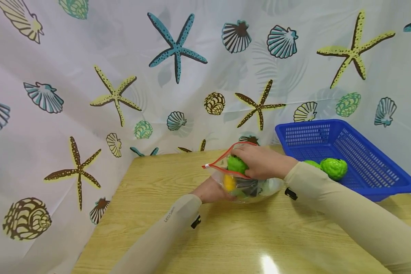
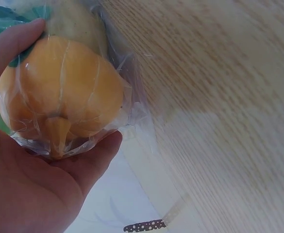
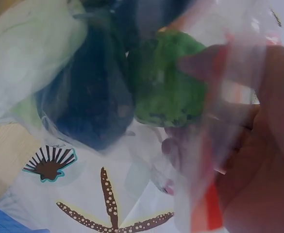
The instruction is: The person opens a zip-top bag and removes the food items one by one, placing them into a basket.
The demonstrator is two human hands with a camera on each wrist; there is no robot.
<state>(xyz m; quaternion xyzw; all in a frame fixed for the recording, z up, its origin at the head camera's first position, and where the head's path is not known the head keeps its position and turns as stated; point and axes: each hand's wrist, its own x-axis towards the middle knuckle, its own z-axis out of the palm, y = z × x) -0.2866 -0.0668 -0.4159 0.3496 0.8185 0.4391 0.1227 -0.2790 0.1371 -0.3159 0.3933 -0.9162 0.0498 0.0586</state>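
A clear zip bag (image 1: 268, 189) with a red-edged mouth lies on the table, filled with several vegetables. My left hand (image 1: 213, 190) holds the bag from its left side, thumb and fingers spread round an orange pumpkin (image 2: 64, 92) through the plastic. At the open mouth, my right hand (image 1: 264, 161) grips a bumpy green fruit (image 1: 236, 164), which sits inside the red rim. Through the plastic in the right wrist view, a dark purple vegetable (image 3: 86, 97) and a pale green one (image 3: 27, 53) show beside the fruit.
A blue plastic basket (image 1: 390, 186) stands to the right, with bumpy green fruits (image 1: 333, 168) in it, partly behind my right forearm. The wooden table (image 1: 157, 179) meets a hanging curtain (image 1: 191, 38) printed with shells and starfish at the back and left.
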